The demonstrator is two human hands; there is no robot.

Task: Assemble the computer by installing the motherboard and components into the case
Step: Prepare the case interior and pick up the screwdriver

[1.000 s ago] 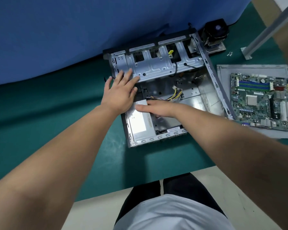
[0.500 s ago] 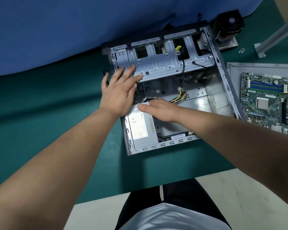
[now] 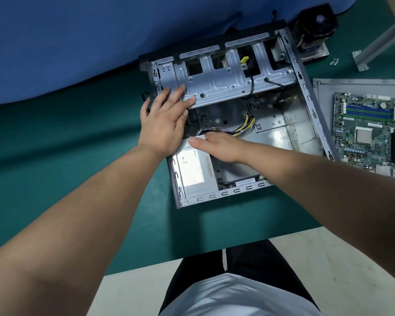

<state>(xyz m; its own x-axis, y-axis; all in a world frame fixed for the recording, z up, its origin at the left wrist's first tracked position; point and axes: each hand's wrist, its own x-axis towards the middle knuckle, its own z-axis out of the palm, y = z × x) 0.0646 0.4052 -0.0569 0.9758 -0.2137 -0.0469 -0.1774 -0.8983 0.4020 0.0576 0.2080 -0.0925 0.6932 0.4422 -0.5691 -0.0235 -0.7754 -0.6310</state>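
**Hands stay put, power unit seated**

Since a second ago little shifts. The right hand (image 3: 217, 148) still presses flat, grip open, on the power supply (image 3: 193, 172) inside the case (image 3: 315, 115); the left hand (image 3: 163, 124) braces flat. The motherboard (image 3: 372, 133) waits on the table (image 3: 55, 144), uninstalled.

case (image 3: 310, 103) floor right: free | left: power supply (image 3: 196, 172), cables (image 3: 244, 127)

Electronics workbench: green mat (image 3: 55, 179), blue backdrop (image 3: 78, 42), loose motherboard (image 3: 372, 133).
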